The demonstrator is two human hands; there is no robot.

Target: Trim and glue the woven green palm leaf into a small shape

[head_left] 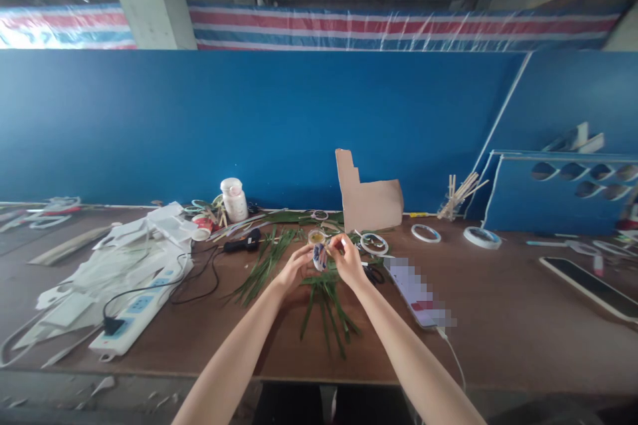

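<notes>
Blue-and-white patterned piece sits in the air above the middle of the bench, between both hands; its material cannot be told from this head view. I record the left hand with fingers curled against its lower side, and the right hand pinching its upper part between thumb and fingertips. The hands are close but not pressed together. Green leaf blades lie loose just below the hands, with a second bunch of leaf blades to the left. I see no blade fixed to the piece, though fingers hide part of it. Status: much loose leaf remains on the brown wooden bench, beside a small clear cup, a white tape roll and black scissors
</notes>
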